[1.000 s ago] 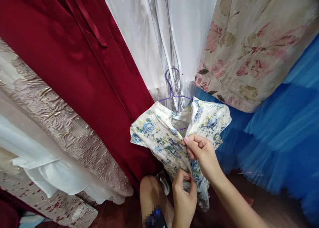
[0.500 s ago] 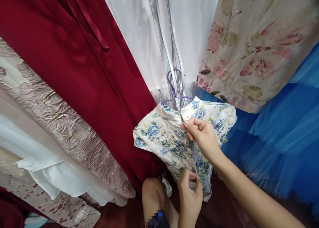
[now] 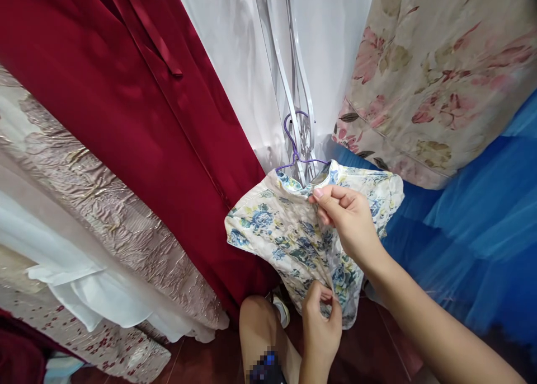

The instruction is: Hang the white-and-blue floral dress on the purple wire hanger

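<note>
Floral dress point(image 3: 285, 233) between both hands

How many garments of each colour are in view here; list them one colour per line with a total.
Dark red: 1, the satin dress
White: 2, the sheer dress and the folded white fabric
Champagne brocade: 1
Pink floral: 1
Blue tulle: 1
Blue floral: 1, the small dress on the purple hanger, pinched by the right hand and left hand
Total: 7

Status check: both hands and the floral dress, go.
Right hand pinching floral dress at collar. Left hand gripping its lower hem. Dress on purple hanger. Red gown close alongside.
</note>
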A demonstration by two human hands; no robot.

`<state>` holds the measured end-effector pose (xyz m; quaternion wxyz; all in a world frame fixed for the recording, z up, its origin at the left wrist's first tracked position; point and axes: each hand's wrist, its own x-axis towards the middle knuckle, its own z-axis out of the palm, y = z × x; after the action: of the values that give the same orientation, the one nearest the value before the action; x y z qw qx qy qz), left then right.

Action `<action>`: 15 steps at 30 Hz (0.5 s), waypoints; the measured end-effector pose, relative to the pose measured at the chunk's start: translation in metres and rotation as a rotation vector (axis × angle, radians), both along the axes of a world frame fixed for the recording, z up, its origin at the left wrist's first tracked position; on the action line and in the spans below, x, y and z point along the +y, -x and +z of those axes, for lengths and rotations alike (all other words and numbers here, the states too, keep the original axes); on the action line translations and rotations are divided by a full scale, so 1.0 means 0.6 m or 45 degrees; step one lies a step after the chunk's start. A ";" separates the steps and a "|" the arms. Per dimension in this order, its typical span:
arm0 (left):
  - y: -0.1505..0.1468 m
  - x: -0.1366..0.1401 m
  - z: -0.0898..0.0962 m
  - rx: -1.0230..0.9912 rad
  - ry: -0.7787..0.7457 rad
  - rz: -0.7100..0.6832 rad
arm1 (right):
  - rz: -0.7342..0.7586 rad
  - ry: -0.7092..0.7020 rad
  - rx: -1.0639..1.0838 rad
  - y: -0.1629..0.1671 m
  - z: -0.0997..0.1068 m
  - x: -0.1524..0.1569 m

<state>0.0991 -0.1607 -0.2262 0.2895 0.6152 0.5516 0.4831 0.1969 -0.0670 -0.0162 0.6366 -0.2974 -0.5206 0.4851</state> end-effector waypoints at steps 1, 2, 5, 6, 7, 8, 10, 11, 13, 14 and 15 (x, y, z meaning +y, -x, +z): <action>0.000 0.000 -0.005 -0.010 -0.002 0.003 | -0.005 -0.019 0.005 -0.001 0.003 0.000; 0.000 -0.001 -0.009 -0.019 -0.002 0.010 | -0.007 -0.034 0.004 -0.001 0.006 0.000; 0.002 -0.001 -0.012 -0.013 0.022 0.032 | -0.010 -0.039 -0.015 -0.002 0.009 -0.003; 0.005 0.000 -0.007 0.000 0.035 0.026 | -0.015 -0.041 -0.014 -0.002 0.010 -0.005; 0.008 0.002 0.001 0.015 0.040 0.017 | -0.019 -0.048 -0.012 -0.003 0.010 -0.007; 0.012 0.005 0.013 0.027 0.031 0.003 | -0.020 -0.058 -0.009 -0.004 0.010 -0.010; 0.023 0.016 0.048 0.040 -0.042 -0.027 | -0.011 -0.077 -0.011 -0.007 0.010 -0.014; 0.030 0.025 0.071 0.036 -0.110 -0.035 | -0.003 -0.083 -0.018 -0.008 0.011 -0.016; 0.044 0.046 0.124 0.022 -0.304 0.006 | 0.001 -0.093 -0.037 -0.011 0.013 -0.018; 0.050 0.058 0.154 0.011 -0.412 0.043 | 0.001 -0.096 -0.047 -0.011 0.014 -0.018; 0.055 0.072 0.185 0.011 -0.518 0.093 | -0.002 -0.096 -0.054 -0.012 0.015 -0.018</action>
<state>0.0660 -0.1178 -0.1152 0.1390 0.6427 0.4658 0.5921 0.2039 -0.0779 -0.0072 0.6365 -0.2838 -0.5518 0.4581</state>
